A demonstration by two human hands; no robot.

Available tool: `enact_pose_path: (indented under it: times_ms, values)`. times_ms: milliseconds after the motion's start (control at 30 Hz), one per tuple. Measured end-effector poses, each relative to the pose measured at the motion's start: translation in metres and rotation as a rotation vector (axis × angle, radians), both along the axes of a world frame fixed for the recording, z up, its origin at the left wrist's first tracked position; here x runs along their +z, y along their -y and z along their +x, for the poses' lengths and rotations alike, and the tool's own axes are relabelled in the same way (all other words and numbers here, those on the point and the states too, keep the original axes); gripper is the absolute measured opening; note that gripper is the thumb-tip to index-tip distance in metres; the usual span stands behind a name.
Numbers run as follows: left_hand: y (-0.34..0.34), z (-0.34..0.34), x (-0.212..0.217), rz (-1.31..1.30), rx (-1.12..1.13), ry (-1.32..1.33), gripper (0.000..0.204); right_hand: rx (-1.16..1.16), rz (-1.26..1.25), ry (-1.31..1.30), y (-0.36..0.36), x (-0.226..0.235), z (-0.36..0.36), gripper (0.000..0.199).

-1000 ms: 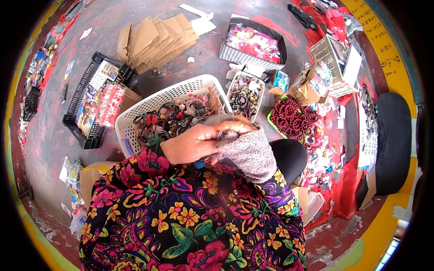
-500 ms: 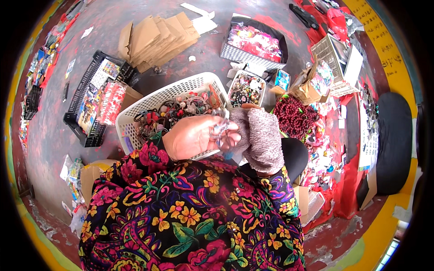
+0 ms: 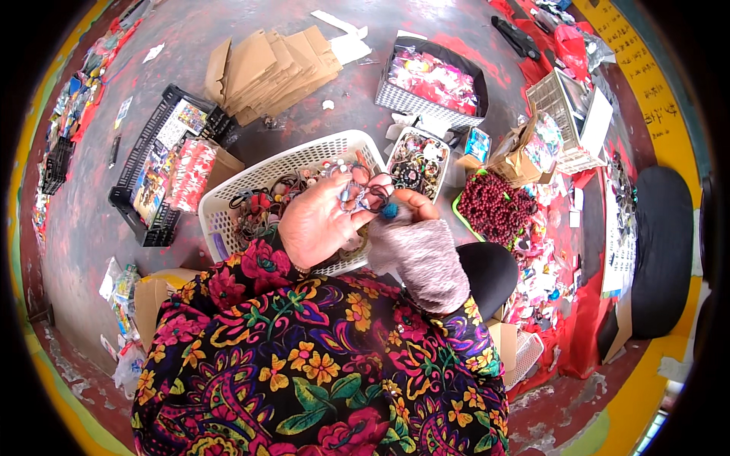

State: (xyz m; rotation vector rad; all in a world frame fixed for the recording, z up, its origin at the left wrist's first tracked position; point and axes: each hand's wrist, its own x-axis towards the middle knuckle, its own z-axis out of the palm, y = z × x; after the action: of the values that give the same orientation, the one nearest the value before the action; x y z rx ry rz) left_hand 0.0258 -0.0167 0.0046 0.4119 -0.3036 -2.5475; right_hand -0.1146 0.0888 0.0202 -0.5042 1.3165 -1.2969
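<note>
Hair ties, step (image 3: pixel 357 195): I judge this to be close handling, the looped bunch spread over the left fingers with the right fingertips beside it.
Hair ties, next move: I judge that it calls for a light pinch on one loop and a steady left palm, lest the strands snag.
Hair ties, place: above the white basket (image 3: pixel 293 162), near its 3 o'clock end; 12 is the top of my view.
Hair ties, axis: the bunch runs roughly from 10 to 4 o'clock, its 4 o'clock end pointing at the right hand; single loops show me no clear long axis.
Blue pom-pom (image 3: pixel 390 210): at that 4 o'clock end, between the hands; I cannot tell which loop bears it.
Left hand (image 3: pixel 313 228): palm up, fingers curled and closed loosely on the bunch.
Right hand (image 3: pixel 414 205): fingers bent beside the pom-pom, above a fuzzy mauve cuff (image 3: pixel 430 262); I cannot tell whether they grip.
Dark red beads (image 3: pixel 496 205): piled at 3 o'clock from the hands.
</note>
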Motion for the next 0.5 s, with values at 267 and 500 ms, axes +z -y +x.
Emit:
enact_pose_path:
  times_ms: [267, 500]
  values:
    - [-0.004, 0.003, 0.003, -0.08, -0.081, 0.173, 0.018, -0.052, -0.099, -0.088, -0.007, 0.02, -0.007, 0.025]
    - [-0.004, 0.002, -0.003, -0.37, -0.265, 0.335, 0.021, 0.216, -0.181, -0.628, -0.013, 0.007, -0.022, 0.021]
